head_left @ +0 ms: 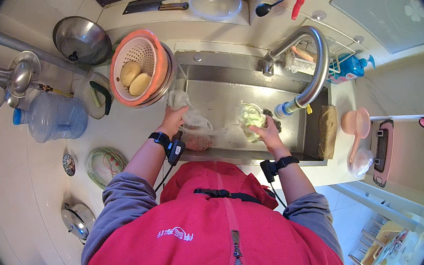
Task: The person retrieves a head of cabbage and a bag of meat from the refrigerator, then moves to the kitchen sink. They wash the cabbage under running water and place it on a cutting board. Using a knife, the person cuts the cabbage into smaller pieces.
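In my right hand (268, 134) is a pale green leafy vegetable (251, 121), perhaps a piece of cabbage, held over the steel sink (216, 93). My left hand (174, 119) grips a clear plastic bag (180, 101) at the sink's left edge, and the bag's loose end trails into the basin. Under that trailing plastic, something pinkish (198, 142) lies in the near left corner, too covered to name. The curved faucet (319, 70) reaches over the basin, its spout just right of the vegetable. A dark drain part (276, 120) shows partly behind my right hand.
Left of the sink, an orange-rimmed colander (142, 56) holds two peeled potatoes (135, 78). Farther left are a steel bowl (82, 40) and a large plastic water bottle (56, 118). Cleavers (144, 6) lie on the back ledge. A pink ladle (357, 125) rests at the right.
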`<action>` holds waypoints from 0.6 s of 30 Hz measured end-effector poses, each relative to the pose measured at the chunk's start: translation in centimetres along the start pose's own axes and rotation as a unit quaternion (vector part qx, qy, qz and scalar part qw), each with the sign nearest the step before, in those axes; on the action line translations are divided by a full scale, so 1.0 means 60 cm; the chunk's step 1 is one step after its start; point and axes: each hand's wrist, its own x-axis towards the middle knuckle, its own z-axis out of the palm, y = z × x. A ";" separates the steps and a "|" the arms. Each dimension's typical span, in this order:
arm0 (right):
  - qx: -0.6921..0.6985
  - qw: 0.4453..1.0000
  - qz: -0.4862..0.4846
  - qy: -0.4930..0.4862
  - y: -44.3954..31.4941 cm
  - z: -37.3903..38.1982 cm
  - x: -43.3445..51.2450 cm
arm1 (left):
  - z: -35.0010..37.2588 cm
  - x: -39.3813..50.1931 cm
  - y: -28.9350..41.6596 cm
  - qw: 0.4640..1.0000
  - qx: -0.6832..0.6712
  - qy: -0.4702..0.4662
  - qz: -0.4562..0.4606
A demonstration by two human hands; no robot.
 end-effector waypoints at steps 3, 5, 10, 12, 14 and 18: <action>-0.080 0.992 -0.092 0.021 0.002 0.025 0.003 | 0.022 -0.024 0.019 0.963 0.216 0.067 0.150; -0.143 0.976 -0.163 0.030 -0.004 0.039 0.002 | 0.040 -0.061 0.043 0.894 0.364 0.071 0.252; -0.278 0.926 -0.255 0.033 -0.040 0.080 -0.005 | 0.136 -0.153 0.106 0.952 -0.053 -0.265 -0.142; -0.289 0.912 -0.290 0.020 -0.054 0.089 -0.010 | 0.161 -0.174 0.120 0.889 -0.168 -0.399 -0.151; -0.200 0.938 -0.280 -0.034 -0.064 0.086 -0.017 | 0.167 -0.183 0.130 0.917 -0.131 -0.363 -0.095; 0.090 0.992 -0.085 -0.013 -0.064 0.057 -0.041 | 0.167 -0.183 0.133 0.925 -0.108 -0.351 -0.099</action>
